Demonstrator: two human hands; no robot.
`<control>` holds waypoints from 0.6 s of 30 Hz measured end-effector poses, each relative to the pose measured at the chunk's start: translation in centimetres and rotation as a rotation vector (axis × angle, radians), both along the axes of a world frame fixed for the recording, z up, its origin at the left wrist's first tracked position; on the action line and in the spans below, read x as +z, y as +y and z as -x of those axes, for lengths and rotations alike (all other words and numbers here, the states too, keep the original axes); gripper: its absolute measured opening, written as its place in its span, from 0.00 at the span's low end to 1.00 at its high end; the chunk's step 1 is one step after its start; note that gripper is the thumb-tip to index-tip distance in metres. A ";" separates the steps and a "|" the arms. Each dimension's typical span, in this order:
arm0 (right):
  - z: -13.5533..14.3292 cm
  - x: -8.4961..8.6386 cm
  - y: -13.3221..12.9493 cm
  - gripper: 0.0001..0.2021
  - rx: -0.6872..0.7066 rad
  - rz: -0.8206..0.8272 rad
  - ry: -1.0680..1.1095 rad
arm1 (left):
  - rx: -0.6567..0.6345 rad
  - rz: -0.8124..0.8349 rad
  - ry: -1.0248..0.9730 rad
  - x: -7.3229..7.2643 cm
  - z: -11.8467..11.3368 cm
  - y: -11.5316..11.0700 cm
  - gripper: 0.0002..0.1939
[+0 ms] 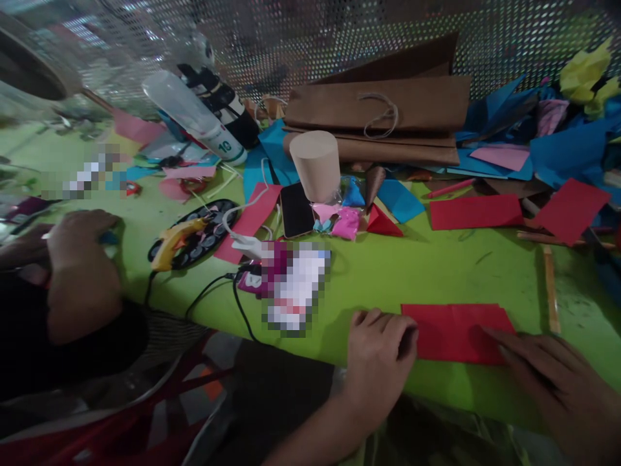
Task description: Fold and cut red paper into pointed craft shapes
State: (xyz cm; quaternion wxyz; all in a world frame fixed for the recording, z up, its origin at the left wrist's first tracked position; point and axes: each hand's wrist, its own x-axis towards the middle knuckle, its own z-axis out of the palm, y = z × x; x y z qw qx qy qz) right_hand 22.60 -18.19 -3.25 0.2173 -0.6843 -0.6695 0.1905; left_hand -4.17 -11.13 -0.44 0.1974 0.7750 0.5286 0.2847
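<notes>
- Left hand (381, 356) curled at the left edge of the red paper (456, 333); whether it pinched, I could not tell.
- Right hand (565, 382) laid extended fingers over the right end, its grip equally unclear.
- That red paper lay on the green table (383, 268).
- Clear packet (358, 219) held pink pieces (345, 221).
- Black tray (226, 210) bore a yellow glue gun (177, 241).

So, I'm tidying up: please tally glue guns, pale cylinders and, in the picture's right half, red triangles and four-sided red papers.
Glue guns: 1
Pale cylinders: 1
Red triangles: 1
Four-sided red papers, hidden layers aside: 3
Total: 6
</notes>
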 end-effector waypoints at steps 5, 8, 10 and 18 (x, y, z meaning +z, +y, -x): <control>-0.2 -0.3 0.0 0.18 0.014 0.012 0.019 | 0.008 -0.019 -0.009 -0.1 -0.1 0.0 0.08; -0.5 -0.8 -0.1 0.18 0.011 0.017 0.004 | 0.013 -0.035 -0.012 -0.1 -0.1 0.0 0.08; -0.8 -1.1 -0.2 0.18 0.014 0.034 0.007 | 0.012 -0.034 -0.008 -0.2 -0.1 0.0 0.07; -0.5 -1.1 -0.1 0.19 0.001 0.040 -0.005 | 0.004 -0.022 0.007 -0.3 0.0 -0.1 0.07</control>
